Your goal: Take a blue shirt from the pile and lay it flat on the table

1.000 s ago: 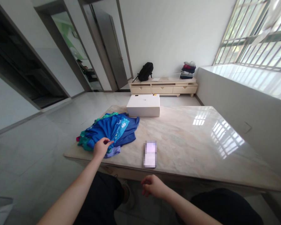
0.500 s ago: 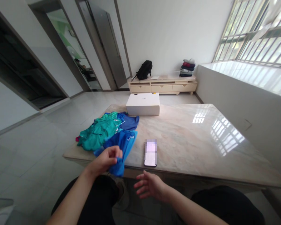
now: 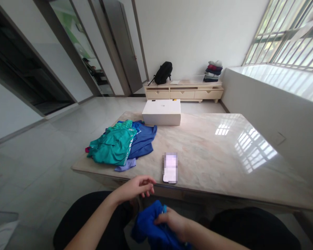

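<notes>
Right hand grips blue garment (left hand loose above)

Shown are two hands — left hand and right hand — one blue garment held in the lap, one heap of clothes, one phone and one white box on one marble table, plus one black backpack and one folded stack on one low cabinet.
</notes>
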The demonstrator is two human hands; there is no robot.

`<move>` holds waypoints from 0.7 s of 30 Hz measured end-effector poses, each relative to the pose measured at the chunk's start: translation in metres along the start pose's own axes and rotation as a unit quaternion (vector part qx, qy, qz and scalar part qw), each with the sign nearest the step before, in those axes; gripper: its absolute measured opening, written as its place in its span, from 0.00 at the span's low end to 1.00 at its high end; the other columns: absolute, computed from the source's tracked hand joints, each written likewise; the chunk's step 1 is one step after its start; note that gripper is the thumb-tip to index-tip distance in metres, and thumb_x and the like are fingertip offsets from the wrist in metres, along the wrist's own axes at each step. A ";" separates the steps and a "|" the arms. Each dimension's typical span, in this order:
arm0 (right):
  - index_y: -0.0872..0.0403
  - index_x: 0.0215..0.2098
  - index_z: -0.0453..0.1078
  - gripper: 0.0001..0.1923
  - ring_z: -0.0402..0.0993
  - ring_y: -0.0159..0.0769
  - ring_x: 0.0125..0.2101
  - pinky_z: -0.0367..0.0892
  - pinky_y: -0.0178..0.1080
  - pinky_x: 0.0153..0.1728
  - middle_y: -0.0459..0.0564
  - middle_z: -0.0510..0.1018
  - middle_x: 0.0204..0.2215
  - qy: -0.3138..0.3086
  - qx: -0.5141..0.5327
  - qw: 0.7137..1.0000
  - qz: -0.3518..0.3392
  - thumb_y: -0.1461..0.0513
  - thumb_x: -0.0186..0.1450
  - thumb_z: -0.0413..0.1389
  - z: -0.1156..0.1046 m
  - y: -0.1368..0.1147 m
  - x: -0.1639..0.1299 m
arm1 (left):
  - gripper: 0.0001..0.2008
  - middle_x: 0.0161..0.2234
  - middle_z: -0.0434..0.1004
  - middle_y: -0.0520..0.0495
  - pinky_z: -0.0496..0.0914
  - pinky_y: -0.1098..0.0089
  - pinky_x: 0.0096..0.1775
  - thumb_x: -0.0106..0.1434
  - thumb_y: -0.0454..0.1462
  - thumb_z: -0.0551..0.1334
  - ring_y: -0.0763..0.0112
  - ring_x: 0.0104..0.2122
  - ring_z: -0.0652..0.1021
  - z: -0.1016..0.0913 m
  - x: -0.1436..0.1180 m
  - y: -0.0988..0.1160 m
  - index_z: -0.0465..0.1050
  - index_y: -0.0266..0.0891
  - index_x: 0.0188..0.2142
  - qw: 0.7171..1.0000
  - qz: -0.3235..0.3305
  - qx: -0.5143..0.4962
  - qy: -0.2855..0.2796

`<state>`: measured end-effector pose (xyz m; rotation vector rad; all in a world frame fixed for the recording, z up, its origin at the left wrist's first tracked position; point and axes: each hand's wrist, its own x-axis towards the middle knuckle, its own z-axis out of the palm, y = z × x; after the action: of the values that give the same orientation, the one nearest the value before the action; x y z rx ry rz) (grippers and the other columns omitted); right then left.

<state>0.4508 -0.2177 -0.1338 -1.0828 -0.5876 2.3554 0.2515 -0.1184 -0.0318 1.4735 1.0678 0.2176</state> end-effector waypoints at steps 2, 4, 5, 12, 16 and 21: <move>0.54 0.47 0.73 0.28 0.78 0.39 0.31 0.73 0.41 0.38 0.48 0.82 0.32 0.029 0.009 0.999 -0.026 0.63 0.46 0.62 -0.005 -0.008 0.003 | 0.24 0.42 0.84 0.42 0.73 0.66 0.40 0.65 0.52 0.66 0.62 0.39 0.81 0.004 0.000 -0.003 0.77 0.38 0.52 0.999 -0.005 0.040 -0.014; 0.54 0.48 0.70 0.29 0.78 0.38 0.31 0.72 0.39 0.38 0.47 0.81 0.32 0.053 0.017 0.997 -0.054 0.61 0.47 0.62 -0.011 -0.014 0.008 | 0.22 0.43 0.84 0.44 0.72 0.65 0.44 0.62 0.48 0.69 0.59 0.42 0.80 0.007 0.000 -0.006 0.79 0.40 0.52 0.996 -0.006 0.084 -0.024; 0.54 0.48 0.70 0.28 0.77 0.37 0.31 0.72 0.39 0.38 0.47 0.80 0.32 0.063 0.020 0.996 -0.065 0.60 0.47 0.62 -0.014 -0.015 0.010 | 0.21 0.43 0.84 0.45 0.71 0.65 0.45 0.59 0.46 0.71 0.58 0.43 0.80 0.008 0.001 -0.006 0.80 0.41 0.50 0.994 -0.006 0.106 -0.023; 0.54 0.46 0.66 0.27 0.78 0.41 0.32 0.72 0.43 0.40 0.48 0.80 0.32 0.108 0.003 0.992 -0.066 0.57 0.50 0.63 -0.024 -0.002 0.023 | 0.07 0.32 0.80 0.48 0.68 0.68 0.36 0.59 0.39 0.65 0.62 0.33 0.77 0.009 0.009 -0.010 0.80 0.39 0.34 0.983 0.002 0.184 0.014; 0.54 0.45 0.66 0.26 0.78 0.41 0.29 0.72 0.44 0.38 0.47 0.80 0.30 0.111 -0.020 0.992 -0.051 0.58 0.48 0.62 -0.023 0.003 0.025 | 0.11 0.36 0.82 0.46 0.70 0.68 0.39 0.62 0.42 0.64 0.61 0.36 0.79 0.011 0.008 -0.013 0.79 0.39 0.39 0.980 0.007 0.201 0.011; 0.55 0.47 0.69 0.29 0.79 0.40 0.36 0.72 0.43 0.44 0.48 0.81 0.35 0.107 -0.044 0.990 -0.074 0.59 0.46 0.64 -0.020 0.001 0.023 | 0.22 0.45 0.83 0.44 0.70 0.65 0.44 0.55 0.41 0.70 0.55 0.44 0.80 0.013 0.009 -0.022 0.80 0.40 0.50 0.971 -0.019 0.239 -0.020</move>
<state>0.4533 -0.2011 -0.1596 -1.2671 -0.6729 2.0705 0.2548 -0.1246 -0.0579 1.8740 1.1644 -0.1077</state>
